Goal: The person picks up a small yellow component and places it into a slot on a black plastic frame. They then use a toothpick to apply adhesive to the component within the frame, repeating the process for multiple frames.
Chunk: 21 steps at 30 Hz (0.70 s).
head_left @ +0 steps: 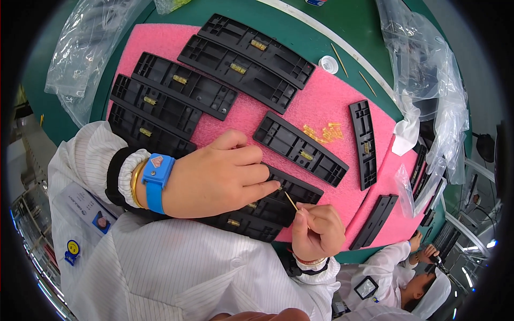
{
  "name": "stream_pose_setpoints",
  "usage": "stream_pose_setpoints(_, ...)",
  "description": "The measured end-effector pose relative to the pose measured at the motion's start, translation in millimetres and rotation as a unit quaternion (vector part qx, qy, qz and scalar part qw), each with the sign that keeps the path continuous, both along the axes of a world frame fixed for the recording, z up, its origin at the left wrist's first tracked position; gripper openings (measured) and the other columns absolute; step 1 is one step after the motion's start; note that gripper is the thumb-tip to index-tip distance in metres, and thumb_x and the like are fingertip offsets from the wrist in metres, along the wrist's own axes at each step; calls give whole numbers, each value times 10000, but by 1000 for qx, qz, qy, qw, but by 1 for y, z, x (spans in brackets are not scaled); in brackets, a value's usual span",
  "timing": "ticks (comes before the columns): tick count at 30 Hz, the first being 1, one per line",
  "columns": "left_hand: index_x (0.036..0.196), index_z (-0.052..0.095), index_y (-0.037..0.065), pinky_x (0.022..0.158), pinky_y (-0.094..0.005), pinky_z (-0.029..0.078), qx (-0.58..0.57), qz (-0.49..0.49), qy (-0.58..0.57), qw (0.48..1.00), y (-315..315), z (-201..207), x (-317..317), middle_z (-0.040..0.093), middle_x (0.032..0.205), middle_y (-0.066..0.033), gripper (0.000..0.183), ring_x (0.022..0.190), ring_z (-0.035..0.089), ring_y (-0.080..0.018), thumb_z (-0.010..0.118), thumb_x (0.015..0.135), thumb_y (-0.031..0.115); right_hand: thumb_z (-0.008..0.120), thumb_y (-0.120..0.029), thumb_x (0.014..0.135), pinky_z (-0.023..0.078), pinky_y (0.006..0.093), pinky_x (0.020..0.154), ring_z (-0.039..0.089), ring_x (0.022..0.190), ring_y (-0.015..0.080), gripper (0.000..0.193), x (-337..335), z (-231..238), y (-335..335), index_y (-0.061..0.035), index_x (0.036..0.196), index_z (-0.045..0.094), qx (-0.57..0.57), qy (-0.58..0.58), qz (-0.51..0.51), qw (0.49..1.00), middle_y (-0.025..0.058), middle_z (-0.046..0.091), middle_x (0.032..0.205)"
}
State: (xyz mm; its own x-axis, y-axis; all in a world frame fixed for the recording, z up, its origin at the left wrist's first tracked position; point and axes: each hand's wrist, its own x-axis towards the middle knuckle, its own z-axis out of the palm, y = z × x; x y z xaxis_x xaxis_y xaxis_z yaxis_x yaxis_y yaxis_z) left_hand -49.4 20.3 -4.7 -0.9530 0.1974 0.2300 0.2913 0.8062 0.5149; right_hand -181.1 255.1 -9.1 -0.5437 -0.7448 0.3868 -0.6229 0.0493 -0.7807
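Note:
My right hand [319, 230] pinches a thin wooden stick [290, 200], like a toothpick. The stick's tip is over a long black ribbed plastic panel [302, 191] at the near edge of the pink foam mat [211, 131]. My left hand [214, 174] lies across that panel, its index fingertip pressed down close to the stick's tip. The other fingers are bent and the thumb is hidden beneath the hand. Partly under the left hand is another black panel [262, 229] with a small clear yellow piece [233, 222] in it.
Several similar black panels [246, 61] with yellow inserts lie across the mat. Loose clear yellow pieces [324, 132] form a small heap right of centre. Beyond the mat are a white cap [328, 65], wooden sticks [339, 60] and plastic bags [423, 69]. A co-worker [393, 278] sits at lower right.

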Motion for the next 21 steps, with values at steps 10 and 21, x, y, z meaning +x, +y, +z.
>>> stream_pose_setpoints(10,1149,787,94,1017,-401,415,-19,11,10,1000,3,-1,1,615,921,34,308,996,599,-174,692,875,195,864,76,801,591,316,565,750,650,276,248,1,-1,-1,-8,811,631,21,10,2,1000,132,708,719)
stream_pose_setpoints(21,1228,766,84,974,-440,430,-21,15,13,1000,6,-1,2,571,909,18,408,956,587,-184,658,850,191,777,134,859,613,349,626,716,645,258,176,1,4,-2,34,855,632,31,15,21,999,170,698,754)
